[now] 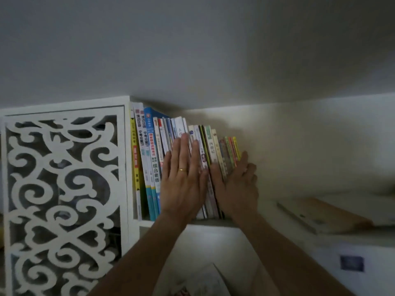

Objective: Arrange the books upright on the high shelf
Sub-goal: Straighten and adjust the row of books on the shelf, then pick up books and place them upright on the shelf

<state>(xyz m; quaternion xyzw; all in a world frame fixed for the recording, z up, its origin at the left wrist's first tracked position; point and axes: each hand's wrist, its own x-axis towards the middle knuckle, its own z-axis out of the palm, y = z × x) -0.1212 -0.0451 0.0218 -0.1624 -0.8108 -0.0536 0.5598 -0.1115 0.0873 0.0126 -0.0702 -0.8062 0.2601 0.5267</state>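
Two bare forearms reach up to the high shelf (213, 223), left hand (183, 178) flat with straight fingers pressing the upright books (149, 159), right hand (237, 184) bracing the unsupported right end, which could topple rightward if released.

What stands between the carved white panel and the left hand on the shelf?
In the head view, upright books stand between the carved white panel and the left hand: yellow, white and blue spines.

A row of colourful books (149, 159) is stood upright, spines outward, at the left end of the high shelf (211, 223).
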